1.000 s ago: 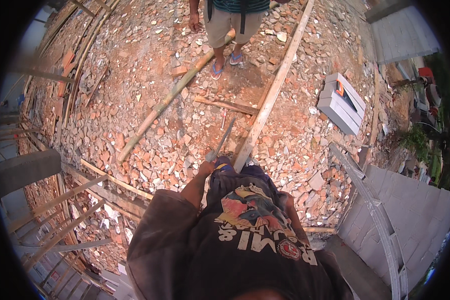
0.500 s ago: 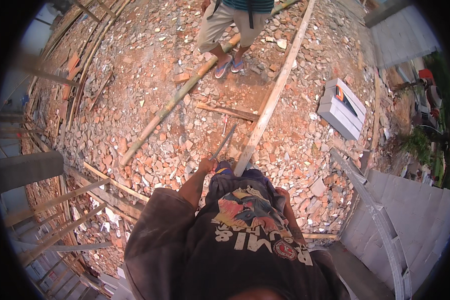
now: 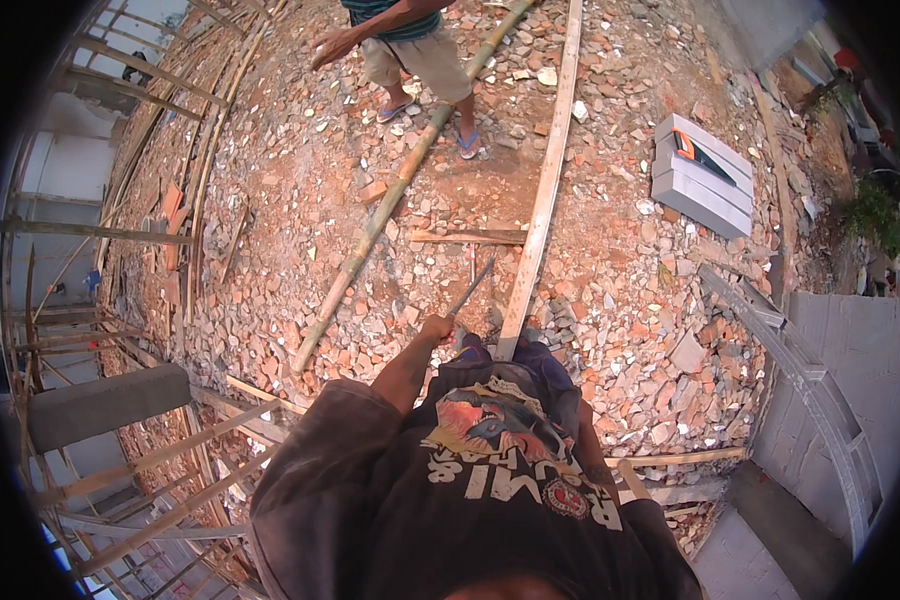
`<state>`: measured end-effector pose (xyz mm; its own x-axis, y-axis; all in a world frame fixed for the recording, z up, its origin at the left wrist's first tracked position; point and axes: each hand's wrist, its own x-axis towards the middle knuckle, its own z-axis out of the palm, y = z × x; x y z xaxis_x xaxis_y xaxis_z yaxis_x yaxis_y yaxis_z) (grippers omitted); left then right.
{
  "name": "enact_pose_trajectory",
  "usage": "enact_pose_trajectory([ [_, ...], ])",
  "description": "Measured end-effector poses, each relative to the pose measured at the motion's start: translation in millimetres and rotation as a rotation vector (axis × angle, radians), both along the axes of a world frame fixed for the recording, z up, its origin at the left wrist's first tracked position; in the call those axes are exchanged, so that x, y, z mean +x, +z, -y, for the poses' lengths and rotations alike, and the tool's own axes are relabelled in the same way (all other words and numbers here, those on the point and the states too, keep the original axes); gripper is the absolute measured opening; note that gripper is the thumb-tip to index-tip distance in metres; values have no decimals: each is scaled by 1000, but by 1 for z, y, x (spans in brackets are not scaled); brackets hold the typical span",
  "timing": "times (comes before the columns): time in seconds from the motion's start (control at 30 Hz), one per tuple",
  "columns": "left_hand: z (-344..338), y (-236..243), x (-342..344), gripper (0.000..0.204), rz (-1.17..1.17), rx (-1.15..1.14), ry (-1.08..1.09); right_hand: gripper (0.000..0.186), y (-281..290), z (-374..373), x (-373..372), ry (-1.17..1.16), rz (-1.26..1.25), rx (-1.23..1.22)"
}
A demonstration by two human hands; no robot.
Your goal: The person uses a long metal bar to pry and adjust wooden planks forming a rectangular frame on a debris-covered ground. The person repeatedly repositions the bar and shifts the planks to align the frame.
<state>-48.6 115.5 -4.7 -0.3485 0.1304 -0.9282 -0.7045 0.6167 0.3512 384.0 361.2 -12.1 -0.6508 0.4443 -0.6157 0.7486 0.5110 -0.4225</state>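
My left hand (image 3: 437, 328) is closed around a dark slim bar (image 3: 472, 285), whose free end points away from me and to the right. What kind of bar it is, I cannot make out. Close to its tip lie a small thin reddish-and-white object (image 3: 473, 262) and a short wooden board (image 3: 470, 237). That board meets a long pale timber (image 3: 542, 215), which runs from near my legs to the far edge. My right forearm (image 3: 592, 452) hangs along my side, and the hand itself is hidden behind my shirt.
Broken brick rubble (image 3: 610, 330) covers the ground. A bamboo pole (image 3: 380, 215) lies to the left. Ahead stands a person in beige shorts (image 3: 430, 62). Pale blocks (image 3: 705, 195) carry a handsaw (image 3: 705, 160). Right is a metal channel frame (image 3: 810, 375); left, wooden framing (image 3: 160, 465).
The view has shifted left, so the scene sits farther right. The person ahead has stepped left with an arm stretched out. My right hand has gone out of sight; my left still grips the bar.
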Motion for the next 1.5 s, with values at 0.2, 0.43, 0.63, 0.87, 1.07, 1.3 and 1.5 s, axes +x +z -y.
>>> enact_pose_trajectory([
  [0.2, -8, 21, 9, 44, -99, -166, -89, 30, 65, 23, -36, -147, 49, -230],
  [0.43, -41, 43, -3, 44, -212, -196, -166, 37, 10, -1, -6, -1075, 12, -822],
  [0.63, -62, 68, 15, 41, -177, -151, -32, 42, 7, -42, 9, -1204, 9, -853],
  [0.87, -36, 36, 19, 37, -37, -156, 159, 31, 0, -61, 7, -1213, -43, -811],
  [1.07, -58, 45, -50, 28, -100, 2, 122, 31, -32, -88, -9, -1139, -235, -906],
  [1.3, -21, 231, -114, 39, -302, -120, -519, 31, 48, -79, -77, -507, -305, -190],
  [1.5, -50, 422, -148, 40, -425, -154, -984, 75, 179, -53, -267, 10, -370, -217],
])
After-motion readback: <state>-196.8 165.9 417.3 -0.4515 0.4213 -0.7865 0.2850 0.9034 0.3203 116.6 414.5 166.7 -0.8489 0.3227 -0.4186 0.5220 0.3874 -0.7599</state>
